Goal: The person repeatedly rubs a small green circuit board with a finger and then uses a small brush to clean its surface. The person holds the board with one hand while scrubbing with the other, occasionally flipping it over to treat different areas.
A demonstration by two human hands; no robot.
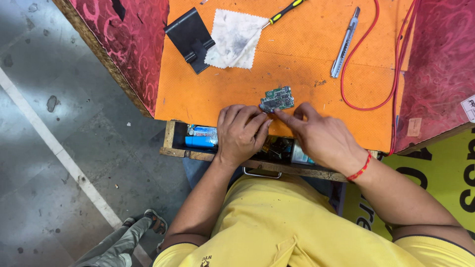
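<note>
A small green circuit board point(278, 98) lies near the front edge of an orange mat point(297, 59). My left hand point(241, 132) rests at the mat's edge, its fingertips touching the board's lower left corner. My right hand point(319, 136), with a red thread band on the wrist, reaches in from the right, its forefinger and thumb meeting the same corner of the board. Whether either hand pinches something small there is hidden by the fingers.
On the mat lie a black phone cover point(190, 37), a dirty white cloth point(235, 38), a yellow-handled screwdriver point(284, 11), a grey utility knife point(345, 43) and a red cable point(366, 74). An open wooden drawer point(208, 154) below holds blue batteries point(202, 137). Another person's sandalled foot point(156, 221) stands lower left.
</note>
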